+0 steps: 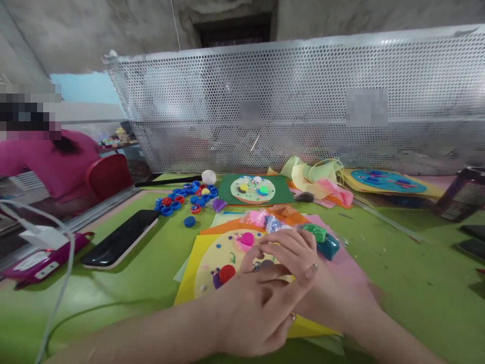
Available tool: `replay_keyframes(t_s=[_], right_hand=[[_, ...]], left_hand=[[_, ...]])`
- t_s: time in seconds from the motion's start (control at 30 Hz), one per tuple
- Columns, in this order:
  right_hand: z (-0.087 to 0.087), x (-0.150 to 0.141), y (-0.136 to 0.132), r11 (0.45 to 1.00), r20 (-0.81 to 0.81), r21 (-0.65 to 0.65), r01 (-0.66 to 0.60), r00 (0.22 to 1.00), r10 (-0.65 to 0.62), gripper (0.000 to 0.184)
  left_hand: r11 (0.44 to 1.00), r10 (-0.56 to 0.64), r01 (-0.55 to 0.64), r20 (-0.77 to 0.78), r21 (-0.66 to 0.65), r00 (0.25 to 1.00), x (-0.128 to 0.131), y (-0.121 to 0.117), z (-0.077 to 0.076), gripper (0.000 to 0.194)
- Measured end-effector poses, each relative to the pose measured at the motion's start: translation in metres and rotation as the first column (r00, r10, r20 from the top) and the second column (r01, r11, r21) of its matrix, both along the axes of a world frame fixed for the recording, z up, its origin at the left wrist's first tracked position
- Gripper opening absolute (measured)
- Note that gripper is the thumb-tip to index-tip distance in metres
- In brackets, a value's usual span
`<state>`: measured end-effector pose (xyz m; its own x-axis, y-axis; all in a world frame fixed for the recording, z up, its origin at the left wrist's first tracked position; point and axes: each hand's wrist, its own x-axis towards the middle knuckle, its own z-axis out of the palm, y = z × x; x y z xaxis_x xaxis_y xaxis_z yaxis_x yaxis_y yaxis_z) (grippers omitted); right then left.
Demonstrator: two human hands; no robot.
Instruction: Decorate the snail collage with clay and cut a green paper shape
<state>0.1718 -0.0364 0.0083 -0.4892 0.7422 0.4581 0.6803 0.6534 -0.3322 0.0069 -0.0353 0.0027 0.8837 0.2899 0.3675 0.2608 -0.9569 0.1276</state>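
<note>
My left hand [253, 303] and my right hand [290, 250] are pressed together over a yellow sheet [189, 275] bearing a cream paper circle [206, 253]. My left hand's fingers reach across my right hand, their tips near its wrist. My right hand's fingers bend to the left over my left hand. Whatever lies between the hands, if anything, is hidden. On the circle sit small snail-like figures, one with a red round piece [228, 274] and one with a pink one [247, 239]. A grey round piece shows partly behind the fingers.
Wrapped clay packs [314, 232] lie just beyond my hands. Blue and red bottle caps [176, 198] are heaped at left, near a phone [123, 237] and a cabled magenta device [45, 260]. A decorated green card [227, 189] stands behind. A dark jar [462, 194] is at right; a person in pink sits far left.
</note>
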Motion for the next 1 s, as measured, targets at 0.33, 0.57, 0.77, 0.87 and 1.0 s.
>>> replay_keyframes(t_s=[0.33,0.57,0.77,0.87,1.0], right_hand=[[0.004,0.007,0.005,0.998,0.01,0.045,0.042,0.999,-0.043,0.033],[0.006,0.008,0.003,0.999,-0.009,0.028,0.03,1.0,-0.029,0.037],[0.006,0.018,0.01,0.999,-0.006,0.008,0.054,0.999,-0.054,0.042],[0.001,0.012,0.008,1.0,-0.007,-0.011,0.003,1.0,-0.003,0.039],[0.0,0.012,0.008,1.0,0.002,-0.003,-0.025,1.0,0.025,0.042]], left_hand=[[0.994,0.103,-0.1,0.056,-0.053,0.993,-0.006,0.003,0.008,0.076],[0.995,0.083,-0.076,0.11,-0.065,0.99,-0.005,0.0,0.01,0.075],[0.933,0.237,-0.183,0.148,-0.311,0.96,-0.015,0.005,0.021,0.076],[0.938,0.169,-0.146,0.047,-0.315,0.985,-0.011,0.002,0.016,0.081],[0.928,0.155,-0.139,0.018,-0.346,0.988,-0.008,0.0,0.014,0.077]])
